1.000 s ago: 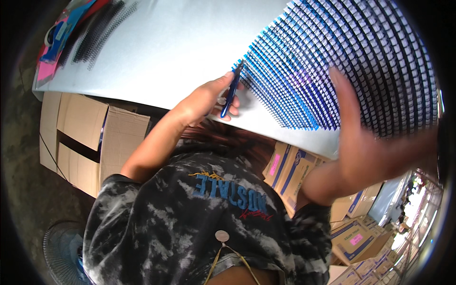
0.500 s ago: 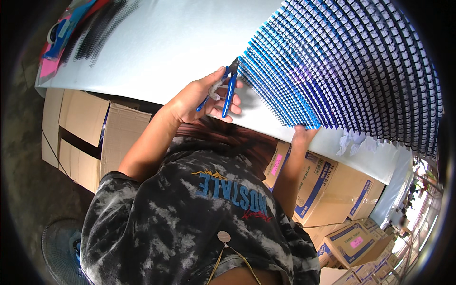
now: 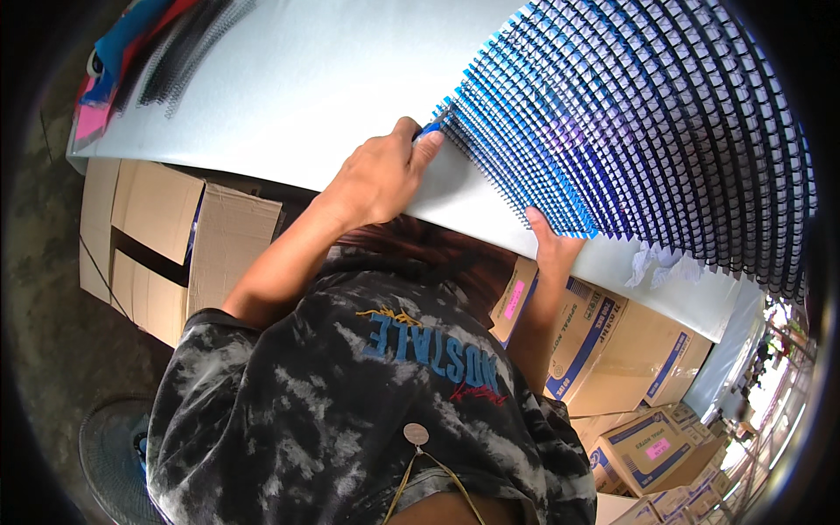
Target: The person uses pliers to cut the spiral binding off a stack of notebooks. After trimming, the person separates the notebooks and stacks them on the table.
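Left hand (image 3: 374, 182) has closed around blue cutters (image 3: 430, 129), upper centre, tips at the coil rows (image 3: 612, 131) — seemingly engaged; right hand (image 3: 553, 248) pinches their lower edge.

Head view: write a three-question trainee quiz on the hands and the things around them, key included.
1. Which hand holds the blue-handled pliers?
2. True or false: the dark coils at the upper left lie apart from the coil-bound stack.
3. The right hand is at: A) the pliers; B) the near edge of the coil-bound stack; C) the dark coils.

Key: 1. The left hand. 2. True. 3. B.
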Demonstrator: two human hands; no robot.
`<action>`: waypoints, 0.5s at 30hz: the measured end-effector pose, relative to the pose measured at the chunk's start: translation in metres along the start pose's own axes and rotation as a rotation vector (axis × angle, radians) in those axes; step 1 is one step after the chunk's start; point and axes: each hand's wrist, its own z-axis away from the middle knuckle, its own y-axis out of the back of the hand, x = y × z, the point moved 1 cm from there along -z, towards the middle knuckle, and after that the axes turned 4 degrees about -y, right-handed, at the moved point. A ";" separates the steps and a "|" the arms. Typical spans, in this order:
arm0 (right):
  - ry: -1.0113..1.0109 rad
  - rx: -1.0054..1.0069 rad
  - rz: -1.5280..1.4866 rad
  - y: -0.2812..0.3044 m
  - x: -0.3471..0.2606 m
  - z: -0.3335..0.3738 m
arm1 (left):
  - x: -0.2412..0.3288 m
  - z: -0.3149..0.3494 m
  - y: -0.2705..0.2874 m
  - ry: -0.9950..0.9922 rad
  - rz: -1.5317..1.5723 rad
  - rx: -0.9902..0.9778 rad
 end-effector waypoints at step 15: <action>0.022 0.036 0.030 -0.009 -0.007 0.001 | -0.004 0.002 0.003 0.056 0.098 -0.071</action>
